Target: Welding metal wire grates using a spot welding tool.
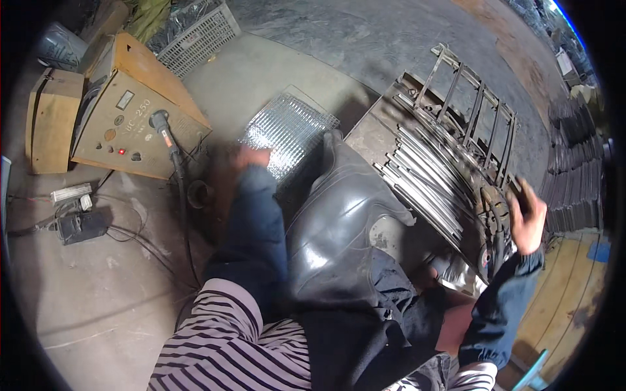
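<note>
My left hand (253, 157) is smeared by motion in front of a shiny silver gridded panel (290, 130) on the floor; its fingers do not show clearly. At the right, my right hand (528, 218) has its thumb and fingers apart, beside a dark metal fixture (492, 208) with a clamp-like end. I cannot make out whether they touch. A row of thin metal rods (424, 179) lies left of the fixture. Beyond them stands a ladder-like metal frame (476, 104). A glossy dark grey sheet (339, 221), like a leather apron, covers my lap.
A tan machine box (134, 120) with a red light stands at the left, a thick black cable (181, 195) plugged into it. Near it lie a black adapter (81, 227) and wires. A plastic crate (199, 39) sits behind. Dark stacked pieces (574, 173) and wooden planks (554, 287) are right.
</note>
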{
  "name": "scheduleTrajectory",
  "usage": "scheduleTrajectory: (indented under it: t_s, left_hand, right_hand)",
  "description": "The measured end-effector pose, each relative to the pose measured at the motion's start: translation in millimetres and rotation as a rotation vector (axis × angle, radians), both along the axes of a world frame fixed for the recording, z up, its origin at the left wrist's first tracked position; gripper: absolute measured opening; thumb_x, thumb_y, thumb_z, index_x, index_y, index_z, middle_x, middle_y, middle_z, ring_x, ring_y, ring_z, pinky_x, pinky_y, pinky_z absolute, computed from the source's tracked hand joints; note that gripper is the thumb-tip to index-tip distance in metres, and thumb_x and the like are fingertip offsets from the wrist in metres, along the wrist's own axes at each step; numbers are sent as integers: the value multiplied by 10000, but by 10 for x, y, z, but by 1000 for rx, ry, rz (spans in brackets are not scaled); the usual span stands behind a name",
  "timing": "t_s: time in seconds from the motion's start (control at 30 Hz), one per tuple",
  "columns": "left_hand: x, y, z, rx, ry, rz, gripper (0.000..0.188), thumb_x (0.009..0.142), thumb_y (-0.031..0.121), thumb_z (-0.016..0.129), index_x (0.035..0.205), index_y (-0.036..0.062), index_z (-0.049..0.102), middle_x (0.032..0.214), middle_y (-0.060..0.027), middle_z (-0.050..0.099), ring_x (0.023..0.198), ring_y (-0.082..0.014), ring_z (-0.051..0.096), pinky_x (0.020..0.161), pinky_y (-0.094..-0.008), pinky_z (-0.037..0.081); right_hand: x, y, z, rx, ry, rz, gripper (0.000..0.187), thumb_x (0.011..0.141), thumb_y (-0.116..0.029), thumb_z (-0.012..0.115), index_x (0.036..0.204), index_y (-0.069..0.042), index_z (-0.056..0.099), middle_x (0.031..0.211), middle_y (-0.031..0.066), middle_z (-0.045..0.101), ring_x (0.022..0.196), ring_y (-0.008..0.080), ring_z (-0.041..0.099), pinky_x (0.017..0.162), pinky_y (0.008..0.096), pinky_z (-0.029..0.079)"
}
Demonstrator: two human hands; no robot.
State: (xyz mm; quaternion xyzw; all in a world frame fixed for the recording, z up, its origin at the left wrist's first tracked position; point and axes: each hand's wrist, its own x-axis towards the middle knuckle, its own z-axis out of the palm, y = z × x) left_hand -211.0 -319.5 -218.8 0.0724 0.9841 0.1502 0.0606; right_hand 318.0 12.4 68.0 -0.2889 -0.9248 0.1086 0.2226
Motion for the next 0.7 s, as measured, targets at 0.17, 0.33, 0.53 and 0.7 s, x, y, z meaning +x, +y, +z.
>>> scheduleTrajectory:
  t_s: [0.17, 0.33, 0.53, 0.7]
  left_hand:
    - [491, -1501, -1327, 565, -545, 502, 542, 827, 464, 819, 1126, 20, 728, 1103, -94, 722, 838, -287, 659, 700, -437, 529]
    - [754, -842, -832, 855, -614, 697, 494, 830, 470, 835, 1048, 47, 703, 938, -71, 677, 799, -228, 644, 583, -389, 501]
    - [404, -516, -1037, 682, -565, 354, 429, 807, 223, 859, 1130, -11, 700, 1049, -132, 719, 791, -261, 674, 637, -430, 544]
    - [-115, -1344, -1182, -245, -123, -776, 362, 689, 346, 793, 931, 78, 783, 910, -174, 753, 826, -350, 739, 717, -504, 557]
  right_hand:
    - [623, -229, -309, -229, 0, -189, 351, 935, -99, 704, 1224, 88, 635, 761, 124, 563, 688, 134, 481, 642, 306, 439]
    - [1060, -299, -409, -299, -15, -328, 344, 958, -104, 692, 1233, 96, 638, 911, 110, 651, 822, 142, 578, 755, 302, 490]
    - [818, -410, -290, -408, -150, -359, 351, 962, -103, 689, 1243, 100, 634, 994, 143, 714, 934, 175, 651, 868, 312, 516]
    - [914, -357, -481, -222, 10, -191, 336, 962, -99, 688, 1229, 99, 642, 953, 137, 720, 868, 163, 650, 820, 312, 526]
